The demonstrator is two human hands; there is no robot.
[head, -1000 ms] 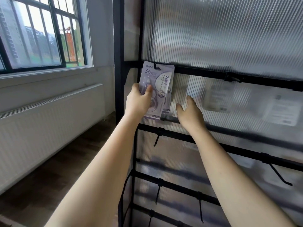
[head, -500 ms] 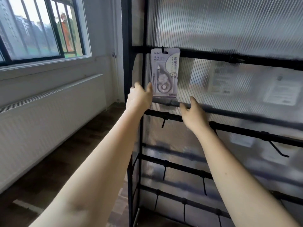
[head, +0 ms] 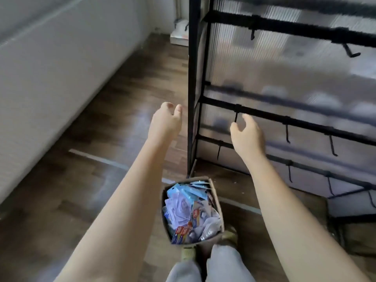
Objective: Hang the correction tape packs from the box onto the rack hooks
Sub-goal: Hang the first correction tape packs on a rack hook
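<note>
Both hands empty: my left hand (head: 165, 121) and right hand (head: 247, 135) hang loosely spread in the air, no grip on anything. Packs (head: 190, 212) sit jumbled in the box (head: 216, 197) on the floor by my feet, below the rack (head: 262, 113). Risks: grabbing from that tangle likely lifts several at once or snags hang-holes. Hooks (head: 287, 133) look thin and angled, so a pack could slip off.

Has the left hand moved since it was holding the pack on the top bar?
Yes. The left hand has let go and dropped down the rack, now empty.
</note>
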